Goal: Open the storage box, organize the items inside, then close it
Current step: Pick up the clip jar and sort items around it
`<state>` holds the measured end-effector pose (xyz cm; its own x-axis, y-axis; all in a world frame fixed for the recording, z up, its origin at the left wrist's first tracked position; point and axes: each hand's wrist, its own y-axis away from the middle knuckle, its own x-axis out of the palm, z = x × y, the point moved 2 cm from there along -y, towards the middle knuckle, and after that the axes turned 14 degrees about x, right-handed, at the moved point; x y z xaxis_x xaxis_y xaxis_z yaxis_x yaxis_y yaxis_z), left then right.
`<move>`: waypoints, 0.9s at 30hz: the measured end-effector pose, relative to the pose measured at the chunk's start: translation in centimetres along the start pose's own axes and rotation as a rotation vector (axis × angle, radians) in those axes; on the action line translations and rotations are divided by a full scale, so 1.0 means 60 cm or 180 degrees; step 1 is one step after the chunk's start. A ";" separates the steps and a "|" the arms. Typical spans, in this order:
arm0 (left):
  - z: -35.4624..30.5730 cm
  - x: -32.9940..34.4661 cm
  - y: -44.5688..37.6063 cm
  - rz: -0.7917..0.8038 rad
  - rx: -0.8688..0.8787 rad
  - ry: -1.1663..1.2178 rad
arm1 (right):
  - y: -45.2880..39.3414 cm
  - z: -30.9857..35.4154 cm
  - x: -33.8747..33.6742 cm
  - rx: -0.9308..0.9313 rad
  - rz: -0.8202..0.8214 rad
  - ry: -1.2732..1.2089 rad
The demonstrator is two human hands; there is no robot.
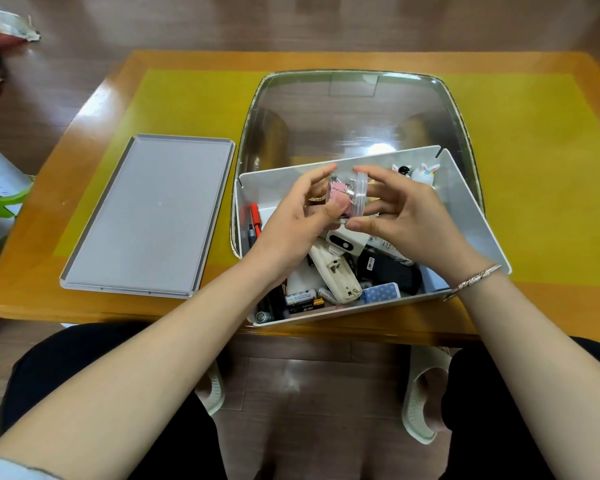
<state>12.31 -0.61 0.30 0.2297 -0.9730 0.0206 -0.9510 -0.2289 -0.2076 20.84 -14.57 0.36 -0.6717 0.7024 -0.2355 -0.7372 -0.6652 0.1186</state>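
The white storage box [471,209] stands open on the table, full of mixed items: batteries [300,299], a cream remote [333,271], a black device [388,271], pens [253,220] and small bunny figures [425,173]. Its grey lid [146,216] lies flat to the left. Above the box my left hand [291,223] holds pink binder clips [340,199] in a small clear container. My right hand [402,216] grips the clear round cap [359,195] of that container, pressed against the clips.
A large clear plastic tray [354,116] lies behind the box on the yellow mat [187,98]. The wooden table's front edge [118,310] is near my knees. A green and white object [0,188] sits off the table's left side.
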 end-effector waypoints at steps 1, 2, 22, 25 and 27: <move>-0.002 0.000 0.001 0.0028 0.0065 -0.0037 | 0.002 0.001 0.001 -0.0023 0.0030 -0.0010; -0.004 0.000 0.003 0.0031 0.0125 -0.0073 | 0.004 0.002 0.003 -0.0040 0.0065 -0.0049; -0.006 0.005 0.007 -0.0078 0.0354 -0.0534 | 0.005 0.019 0.015 0.0126 0.0272 -0.0472; -0.002 0.007 0.010 -0.0009 0.0538 -0.0723 | 0.012 0.015 0.016 -0.0026 0.0254 -0.0351; -0.003 0.008 0.014 0.0071 0.0723 -0.0875 | 0.016 0.013 0.012 -0.0062 0.0286 -0.0339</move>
<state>11.61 -1.29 0.31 0.2858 -0.9268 -0.2438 -0.8933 -0.1656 -0.4178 19.59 -14.53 1.07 -0.7397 0.6620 -0.1210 -0.6729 -0.7307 0.1155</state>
